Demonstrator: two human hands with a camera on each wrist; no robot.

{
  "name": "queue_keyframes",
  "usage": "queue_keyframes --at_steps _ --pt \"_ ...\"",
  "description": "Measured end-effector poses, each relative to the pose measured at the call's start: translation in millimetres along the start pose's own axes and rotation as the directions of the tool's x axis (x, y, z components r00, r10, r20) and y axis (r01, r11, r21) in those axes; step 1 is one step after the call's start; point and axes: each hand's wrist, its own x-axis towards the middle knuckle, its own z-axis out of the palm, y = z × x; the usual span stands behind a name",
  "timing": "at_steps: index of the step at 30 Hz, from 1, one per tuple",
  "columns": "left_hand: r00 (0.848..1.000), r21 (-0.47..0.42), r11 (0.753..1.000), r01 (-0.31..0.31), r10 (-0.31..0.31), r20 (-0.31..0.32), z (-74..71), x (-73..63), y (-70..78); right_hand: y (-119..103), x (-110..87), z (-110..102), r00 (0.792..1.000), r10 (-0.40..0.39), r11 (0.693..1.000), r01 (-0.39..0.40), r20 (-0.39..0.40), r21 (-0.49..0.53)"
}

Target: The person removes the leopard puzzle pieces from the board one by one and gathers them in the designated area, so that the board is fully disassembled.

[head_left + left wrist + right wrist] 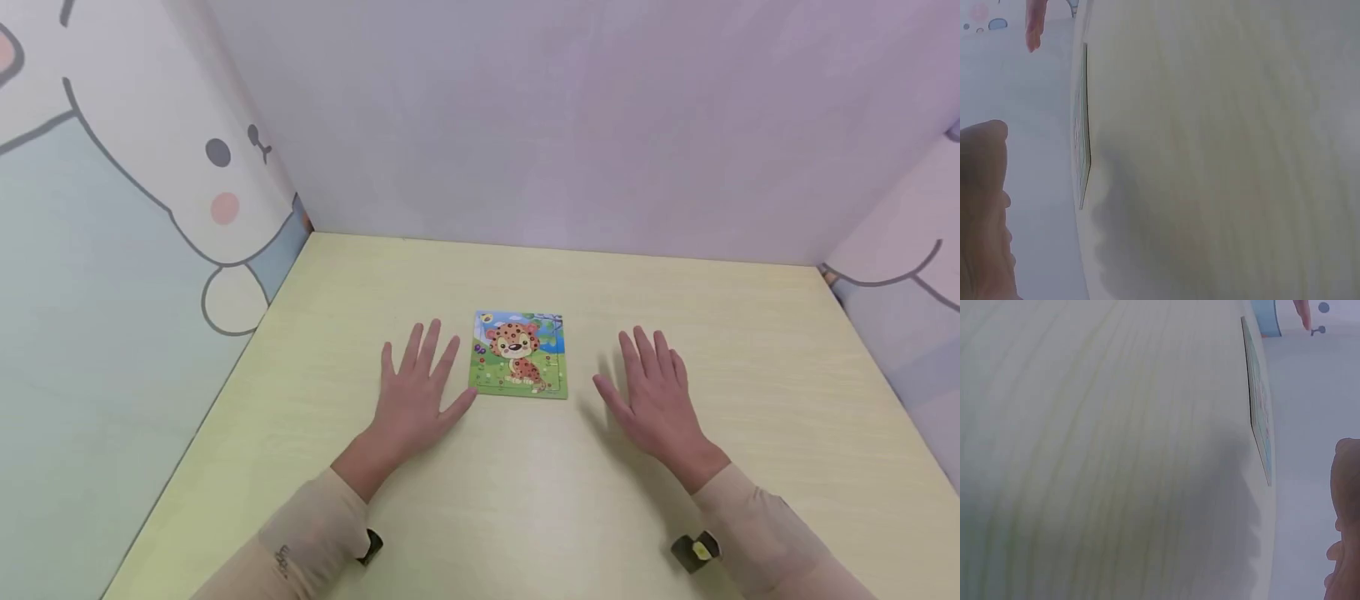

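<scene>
A square picture puzzle with a cartoon leopard on it lies flat on the table in the head view. My left hand is to its left, fingers spread, the thumb tip beside the puzzle's lower left corner. To the right of the puzzle is my right hand, with straight fingers and the thumb held out. Both wrist views show a hand above the tabletop with its shadow below, and the puzzle edge-on, thin and flat. Neither hand holds anything.
The pale wood-grain table ends at a plain lilac backdrop. Panels with cartoon animals stand at the left and the right. Dark straps with small devices sit at both sleeves.
</scene>
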Motion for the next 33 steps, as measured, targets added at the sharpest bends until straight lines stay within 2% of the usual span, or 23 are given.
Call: queue_keyframes --at_steps 3,8,15,18,26,33 --pt "0.999 0.006 0.999 -0.046 0.046 0.008 6.8 -4.3 8.8 0 -0.6 0 1.000 -0.002 1.000 0.002 -0.004 0.003" --pt "0.990 0.006 0.992 -0.129 0.129 0.057 19.2 -11.9 25.8 0 0.1 0 1.000 -0.007 1.000 0.007 -0.006 0.007" --pt "0.959 0.007 0.976 -0.216 0.210 0.192 31.4 -16.9 43.1 0 0.7 0 1.000 -0.009 1.000 0.010 -0.012 0.010" --pt "0.944 0.001 0.973 -0.231 0.224 0.244 31.9 -17.2 46.4 -1 0.6 0 1.000 -0.010 1.000 0.010 -0.010 0.011" --pt "0.915 -0.027 0.969 -0.247 0.242 0.322 28.4 -20.3 46.0 -6 -0.8 -2 1.000 -0.008 1.000 0.008 -0.015 -0.008" --pt "0.906 -0.042 0.968 -0.246 0.246 0.346 24.9 -21.5 45.4 -11 -1.6 -5 1.000 -0.011 1.000 0.010 -0.015 -0.008"
